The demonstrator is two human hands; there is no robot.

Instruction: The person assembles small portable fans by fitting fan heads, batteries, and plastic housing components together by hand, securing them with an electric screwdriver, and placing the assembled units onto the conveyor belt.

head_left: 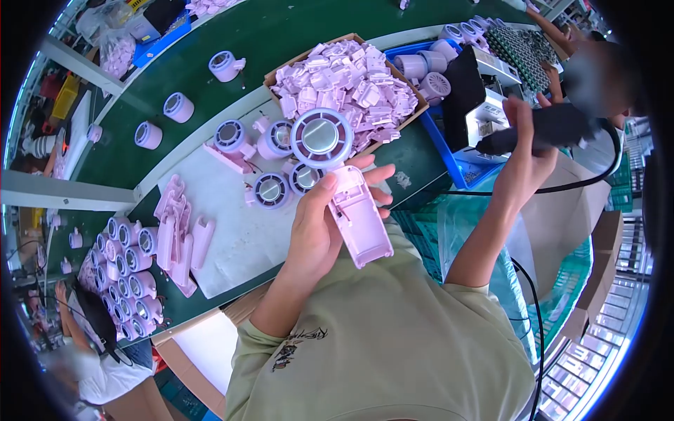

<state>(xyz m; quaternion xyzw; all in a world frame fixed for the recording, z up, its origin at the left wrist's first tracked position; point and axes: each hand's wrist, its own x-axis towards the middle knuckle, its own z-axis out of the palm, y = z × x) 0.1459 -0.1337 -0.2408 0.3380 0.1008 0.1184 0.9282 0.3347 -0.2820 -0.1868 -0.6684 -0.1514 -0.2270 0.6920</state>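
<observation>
My left hand [312,228] grips a pink handheld fan [361,217], its round head facing up and the hollow inside of its handle showing. Raised at the right, my right hand [523,165] is closed around a black corded electric screwdriver [562,126], well apart from the fan. Several loose fan heads [271,191] lie on the white mat just beyond my left hand. Behind them stands a cardboard box [421,109] heaped with small pink plastic parts [344,84].
Pink handle shells [175,238] are piled on the white mat [239,245], beside many fan heads [130,281]. More fan heads [178,107] sit on the green conveyor [274,28]. A blue tray [449,165] holds a black-and-white device [484,105]. Co-workers [105,365] are at both sides.
</observation>
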